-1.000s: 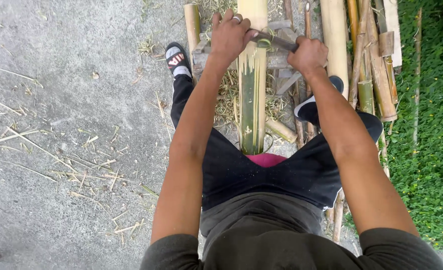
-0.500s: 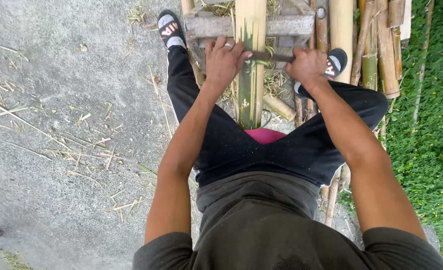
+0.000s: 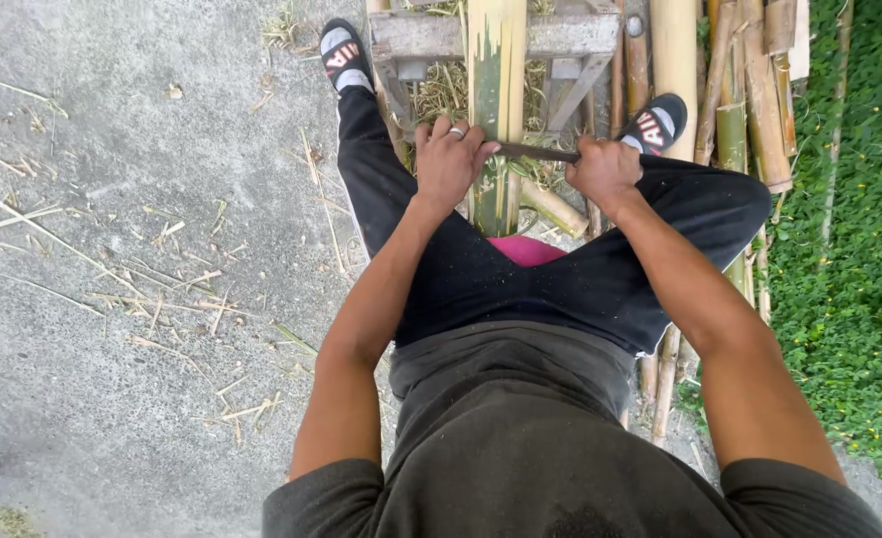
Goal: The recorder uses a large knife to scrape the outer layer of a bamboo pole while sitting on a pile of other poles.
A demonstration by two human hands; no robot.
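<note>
A thick bamboo pole [image 3: 498, 90], partly stripped to pale yellow, runs between my legs and over a grey wooden stand [image 3: 560, 38]. A dark blade [image 3: 535, 152] lies crosswise on the pole. My left hand [image 3: 449, 159], with a ring on one finger, is closed on the blade's left end against the bamboo. My right hand [image 3: 603, 169] grips its right end in a fist. I sit astride, in black trousers, with a pink seat [image 3: 526, 249] showing under me.
More bamboo poles [image 3: 750, 110] lie stacked to the right beside a grass verge [image 3: 859, 249]. Bamboo shavings [image 3: 182, 289] are scattered over the concrete ground on the left. My feet wear black slide sandals [image 3: 341, 55] either side of the stand.
Both hands have drawn the blade along the bamboo toward my body. The view has tilted, so the stand and feet now sit higher in the frame.
</note>
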